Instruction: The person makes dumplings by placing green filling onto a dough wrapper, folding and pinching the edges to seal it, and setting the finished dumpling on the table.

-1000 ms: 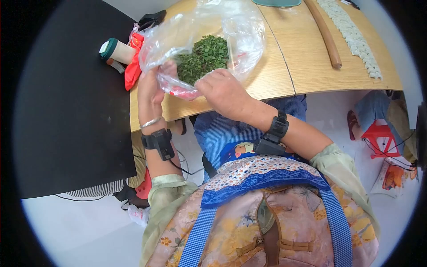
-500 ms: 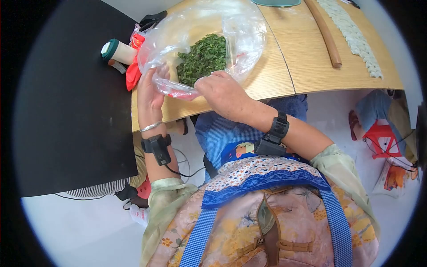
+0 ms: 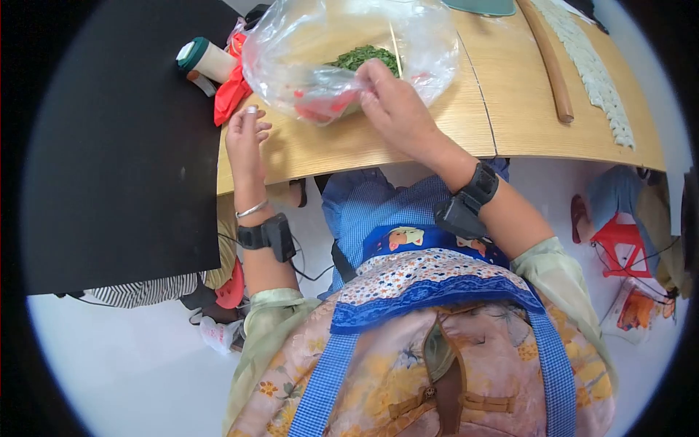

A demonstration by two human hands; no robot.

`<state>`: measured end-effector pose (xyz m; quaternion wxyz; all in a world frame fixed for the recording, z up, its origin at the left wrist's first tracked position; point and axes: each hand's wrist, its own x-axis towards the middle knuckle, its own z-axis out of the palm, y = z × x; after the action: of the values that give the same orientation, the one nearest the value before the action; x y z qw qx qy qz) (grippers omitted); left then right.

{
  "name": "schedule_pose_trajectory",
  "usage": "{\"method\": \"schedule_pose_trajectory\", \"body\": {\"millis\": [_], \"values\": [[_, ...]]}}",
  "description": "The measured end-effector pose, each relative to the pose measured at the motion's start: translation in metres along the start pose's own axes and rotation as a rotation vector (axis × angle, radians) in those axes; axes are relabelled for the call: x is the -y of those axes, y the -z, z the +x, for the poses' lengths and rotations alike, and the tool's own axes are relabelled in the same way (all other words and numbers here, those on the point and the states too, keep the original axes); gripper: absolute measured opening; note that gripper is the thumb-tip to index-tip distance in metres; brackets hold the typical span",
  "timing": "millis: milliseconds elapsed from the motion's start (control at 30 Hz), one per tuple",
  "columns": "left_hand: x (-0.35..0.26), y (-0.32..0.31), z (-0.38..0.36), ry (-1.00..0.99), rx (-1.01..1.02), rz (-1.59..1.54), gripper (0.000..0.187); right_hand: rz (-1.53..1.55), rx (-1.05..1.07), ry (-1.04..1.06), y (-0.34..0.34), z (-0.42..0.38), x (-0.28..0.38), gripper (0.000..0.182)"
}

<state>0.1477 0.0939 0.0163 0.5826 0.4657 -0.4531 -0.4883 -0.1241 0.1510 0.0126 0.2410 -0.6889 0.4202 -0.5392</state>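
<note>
A clear plastic bag (image 3: pixel 291 69) with red print lies spread on the wooden table, its wide mouth facing up. Inside it is a heap of chopped green leaves (image 3: pixel 362 55), now partly covered by the bag's near side. My right hand (image 3: pixel 397 102) pinches the bag's near rim and holds it up in front of the leaves. Just below and left of the bag, my left hand (image 3: pixel 246 138) is apart from it, loosely curled with fingers separated and nothing held. A thin pale stick (image 3: pixel 395 48) shows beside the leaves.
On the wooden table (image 3: pixel 466 131) lie a wooden rolling pin (image 3: pixel 550 65) and a pale braided strip (image 3: pixel 593 76) at right. A green tray (image 3: pixel 484 6) is at the back. A green-lidded container (image 3: pixel 211 60) and red plastic (image 3: pixel 231 95) lie left, beside a black panel (image 3: pixel 124 160).
My left hand has let go of the bag and drawn down from it. My right hand has lifted the near rim up and to the right, covering part of the leaves.
</note>
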Motion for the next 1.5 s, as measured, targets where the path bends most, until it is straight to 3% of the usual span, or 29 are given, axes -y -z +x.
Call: {"method": "schedule_pose_trajectory", "body": {"millis": [67,100,233,300,367,400,433,467,533,600,700,800,1133,1200,1267,1400,1500], "values": [[0.012,0.01,0.005,-0.248,-0.025,0.666,0.027,0.019,-0.044,0.047,0.002,0.003,0.001,0.017],[0.015,0.012,0.005,-0.348,-0.029,0.749,0.023,0.027,-0.047,0.036,0.003,0.003,0.002,0.018],[0.024,0.017,0.002,-0.203,0.0,0.621,0.027,0.032,-0.044,-0.01,0.0,-0.001,0.002,0.018],[0.021,0.015,0.003,0.078,0.074,0.241,0.034,-0.031,0.033,-0.01,-0.008,-0.008,0.003,0.018],[0.002,-0.014,-0.021,0.08,0.06,0.095,0.037,-0.099,0.098,-0.015,-0.02,-0.015,0.002,0.019],[-0.004,-0.025,-0.03,0.082,0.04,-0.05,0.04,-0.217,0.162,0.157,-0.029,-0.02,-0.001,0.022],[0.001,-0.024,-0.03,0.086,0.044,-0.05,0.04,-0.334,0.23,0.328,-0.036,-0.024,-0.003,0.025],[0.006,-0.024,-0.031,0.104,0.097,-0.024,0.041,-0.335,0.23,0.324,-0.042,-0.029,-0.005,0.025],[0.009,-0.028,-0.033,0.123,0.148,0.004,0.042,-0.442,0.229,0.511,-0.048,-0.035,0.0,0.025],[0.016,-0.035,-0.033,-0.053,0.185,0.332,0.038,-0.452,0.334,0.445,-0.049,-0.041,0.001,0.026],[0.018,-0.032,-0.034,0.092,0.165,0.289,0.026,-0.441,0.313,0.499,-0.049,-0.043,-0.002,0.027],[0.027,-0.033,-0.028,0.071,0.061,0.225,0.016,-0.41,0.303,0.459,-0.047,-0.042,0.001,0.028],[0.017,-0.056,-0.002,0.045,0.09,-0.124,0.034,-0.506,0.135,0.439,-0.038,-0.036,0.002,0.03],[0.014,-0.058,-0.001,0.131,0.087,-0.203,0.04,-0.525,0.1,0.437,-0.039,-0.036,0.0,0.03],[0.013,-0.058,-0.002,0.111,0.115,-0.166,0.04,-0.596,-0.046,0.488,-0.04,-0.034,-0.005,0.028],[0.014,-0.048,0.004,0.09,0.146,-0.056,0.041,-0.618,0.037,0.387,-0.038,-0.036,-0.006,0.033],[0.01,-0.049,0.005,0.03,0.155,-0.02,0.039,-0.666,0.044,0.373,-0.037,-0.032,-0.007,0.027]]}}
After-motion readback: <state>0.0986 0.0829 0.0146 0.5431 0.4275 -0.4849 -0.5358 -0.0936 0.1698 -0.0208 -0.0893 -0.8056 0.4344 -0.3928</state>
